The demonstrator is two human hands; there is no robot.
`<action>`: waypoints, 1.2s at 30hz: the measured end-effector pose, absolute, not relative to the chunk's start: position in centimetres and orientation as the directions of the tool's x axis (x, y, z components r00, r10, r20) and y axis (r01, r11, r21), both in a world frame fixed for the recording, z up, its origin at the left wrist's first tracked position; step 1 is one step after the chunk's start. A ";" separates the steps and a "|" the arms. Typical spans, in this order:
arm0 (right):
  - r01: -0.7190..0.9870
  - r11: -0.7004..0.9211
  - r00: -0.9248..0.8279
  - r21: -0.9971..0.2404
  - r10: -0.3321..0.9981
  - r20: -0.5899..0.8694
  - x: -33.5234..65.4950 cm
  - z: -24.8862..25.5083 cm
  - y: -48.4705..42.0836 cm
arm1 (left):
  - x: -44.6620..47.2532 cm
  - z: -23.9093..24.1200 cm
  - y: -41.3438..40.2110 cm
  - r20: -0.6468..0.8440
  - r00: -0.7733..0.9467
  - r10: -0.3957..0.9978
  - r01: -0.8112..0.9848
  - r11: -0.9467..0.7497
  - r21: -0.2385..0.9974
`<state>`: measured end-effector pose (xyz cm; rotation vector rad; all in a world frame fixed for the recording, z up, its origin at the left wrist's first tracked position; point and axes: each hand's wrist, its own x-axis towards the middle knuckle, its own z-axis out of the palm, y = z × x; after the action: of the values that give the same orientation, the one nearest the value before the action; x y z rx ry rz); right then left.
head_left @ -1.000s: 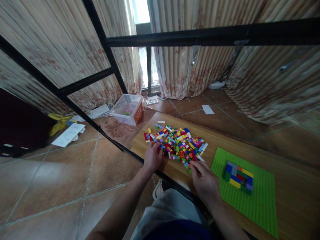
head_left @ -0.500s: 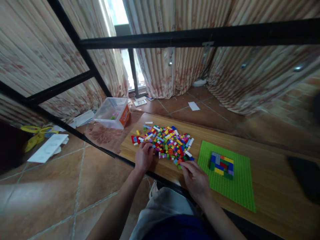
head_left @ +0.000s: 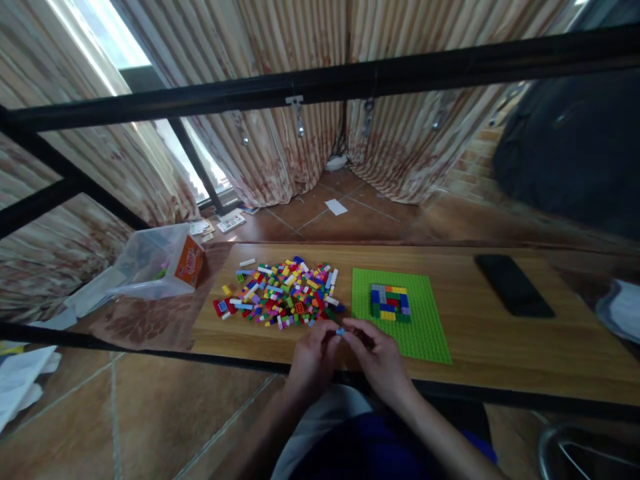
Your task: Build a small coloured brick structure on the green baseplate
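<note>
Between my two hands is a small light-blue toy brick (head_left: pixel 341 331), pinched by the fingertips of both. My left hand (head_left: pixel 316 353) is closed on its left side, and my right hand (head_left: pixel 377 353) grips it from the right. Just beyond the hands lies a heap of mixed coloured bricks (head_left: pixel 285 290) on the wooden table. To the right, a green baseplate (head_left: pixel 430 333) carries a low square structure of coloured bricks (head_left: pixel 390 303), with red at its middle. My right hand is close to the baseplate's near left corner.
A black phone (head_left: pixel 513 285) lies on the wooden table (head_left: pixel 465 347) at the right. On the floor at left stands a clear plastic box (head_left: pixel 145 283) with an orange label. A black metal bar (head_left: pixel 320 83) crosses beyond the table, before striped curtains (head_left: pixel 280 153).
My hands have come together from the brick heap, where they were apart, and now hold a light-blue brick between them. The view has turned to the right, showing the whole phone.
</note>
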<state>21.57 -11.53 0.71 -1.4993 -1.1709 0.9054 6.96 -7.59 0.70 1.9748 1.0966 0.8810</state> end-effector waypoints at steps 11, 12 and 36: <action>0.262 -0.127 0.354 -0.957 0.935 -0.027 28.8 -0.4 -13.8 | 12.5 -0.4 -7.9 0.200 0.528 0.825 0.246 -0.374 0.894; 0.319 -0.131 0.395 -0.939 0.919 0.006 29.8 -0.7 -13.5 | 12.9 -0.6 -7.8 0.202 0.530 0.824 0.273 -0.391 0.879; 0.598 -0.145 0.297 -0.788 0.954 0.050 35.9 -2.7 -9.1 | 13.9 -3.5 -7.5 0.348 0.583 0.734 0.380 -0.626 0.681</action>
<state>35.93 -9.10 -2.68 -1.8416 -1.3903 0.6220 13.93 -7.50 -3.52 2.2643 0.8840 0.8460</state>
